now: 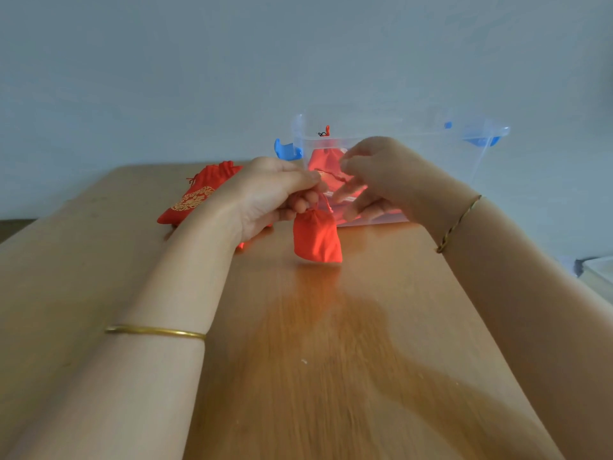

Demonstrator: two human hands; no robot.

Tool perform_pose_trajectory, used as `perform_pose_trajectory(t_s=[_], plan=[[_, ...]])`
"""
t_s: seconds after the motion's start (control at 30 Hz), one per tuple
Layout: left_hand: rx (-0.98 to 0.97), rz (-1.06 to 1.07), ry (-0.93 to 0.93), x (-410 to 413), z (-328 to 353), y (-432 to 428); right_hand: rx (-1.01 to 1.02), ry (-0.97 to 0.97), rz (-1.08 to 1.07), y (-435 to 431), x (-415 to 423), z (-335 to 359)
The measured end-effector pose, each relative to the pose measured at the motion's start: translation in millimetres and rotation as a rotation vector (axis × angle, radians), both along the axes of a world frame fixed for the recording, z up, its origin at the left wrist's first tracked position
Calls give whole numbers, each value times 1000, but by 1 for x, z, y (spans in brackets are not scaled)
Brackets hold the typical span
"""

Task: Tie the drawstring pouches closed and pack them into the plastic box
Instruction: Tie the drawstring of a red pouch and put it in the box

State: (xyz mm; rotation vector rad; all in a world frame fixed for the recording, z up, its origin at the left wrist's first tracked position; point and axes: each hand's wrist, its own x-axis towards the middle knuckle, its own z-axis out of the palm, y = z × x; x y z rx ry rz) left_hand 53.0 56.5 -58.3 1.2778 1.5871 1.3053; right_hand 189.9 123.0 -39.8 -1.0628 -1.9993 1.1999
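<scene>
- A red pouch (317, 239) hangs at frame centre, just above the wooden table (331, 360), its neck gathered.
- The left hand (268, 197) pinches the neck, thumb pressed on curled fingers.
- The right hand (381, 174) pinches the thin red string (331, 175) beside it; it is blurred.
- The clear box (464, 151), upper right of centre, holds a red pouch.
- A gold-patterned pouch (199, 194) lies on the table left of centre.
</scene>
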Motion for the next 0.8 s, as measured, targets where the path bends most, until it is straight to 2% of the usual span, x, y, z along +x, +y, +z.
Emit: perform_pose_trajectory(t_s=[0.13,0.2,0.27,0.4,0.57,0.7,0.8], plan=[[-24,37,-44,0,1,0,408,-206,-164,9,-3,-5],[-36,41,-57,0,0,0,527,-231,-155,8,-6,-3],[-45,36,-61,0,1,-1,456,-172,-44,2,-9,0],[-36,27,-77,1,2,-1,120,-65,130,-9,-9,-3],[-29,19,-85,0,3,-1,72,17,116,-5,-6,-2],[-19,20,-78,1,3,-1,-33,7,227,-7,-5,-4],[-9,27,-70,1,2,-1,-41,17,225,-5,-8,-8]])
